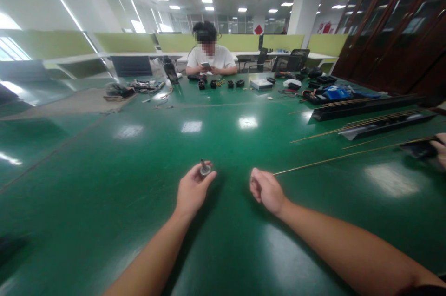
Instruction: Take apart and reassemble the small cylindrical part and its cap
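Note:
Over the green table (156, 152), my left hand (191, 193) is closed round a small round metal part with a short upright stem (205, 169). The part's lower side is hidden by my fingers. My right hand (268, 191) is a short way to the right, fingers curled in and thumb pressed on top. Whatever is between those fingers, if anything, is hidden. A thin brass-coloured rod (334, 157) runs from beside my right hand toward the right edge; I cannot tell whether my hand touches it.
At the right edge another person's hand (442, 149) is at a black object (418, 148). Dark metal channels (362, 109) and more thin rods lie at the right. Across the table a person (211, 60) holds a phone, behind several small black parts (230, 84).

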A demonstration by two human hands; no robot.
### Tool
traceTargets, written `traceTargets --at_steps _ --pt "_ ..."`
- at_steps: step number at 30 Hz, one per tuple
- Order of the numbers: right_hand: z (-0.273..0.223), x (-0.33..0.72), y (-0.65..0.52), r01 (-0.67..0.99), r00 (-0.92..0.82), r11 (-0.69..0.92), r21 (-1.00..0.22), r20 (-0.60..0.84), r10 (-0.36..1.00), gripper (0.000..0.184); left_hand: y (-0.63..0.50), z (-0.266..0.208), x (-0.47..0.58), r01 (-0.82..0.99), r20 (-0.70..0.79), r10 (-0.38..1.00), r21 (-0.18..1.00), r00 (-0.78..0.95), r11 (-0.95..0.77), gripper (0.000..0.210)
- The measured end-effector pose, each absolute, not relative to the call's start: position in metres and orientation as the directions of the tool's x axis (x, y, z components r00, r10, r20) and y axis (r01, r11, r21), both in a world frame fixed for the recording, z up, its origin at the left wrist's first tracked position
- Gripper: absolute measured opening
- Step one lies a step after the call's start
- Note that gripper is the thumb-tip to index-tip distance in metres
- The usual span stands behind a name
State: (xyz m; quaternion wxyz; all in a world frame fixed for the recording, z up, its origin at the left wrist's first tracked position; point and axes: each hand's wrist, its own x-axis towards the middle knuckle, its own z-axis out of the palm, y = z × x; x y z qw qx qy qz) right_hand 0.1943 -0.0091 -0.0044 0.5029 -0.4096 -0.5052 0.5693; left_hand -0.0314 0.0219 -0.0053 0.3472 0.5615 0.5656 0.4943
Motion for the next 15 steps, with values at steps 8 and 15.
traceTargets --at_steps 8,15 --pt "-0.009 0.193 -0.009 -0.127 -0.220 0.007 -0.992 0.036 0.975 0.055 0.011 0.004 -0.030 0.324 0.142 0.979 0.942 -0.144 -0.089 0.058" --pt "-0.009 0.195 -0.008 -0.070 -0.270 0.027 -0.997 0.045 0.962 0.056 -0.055 0.038 -0.120 0.631 0.111 0.955 0.770 -0.277 0.094 0.050"
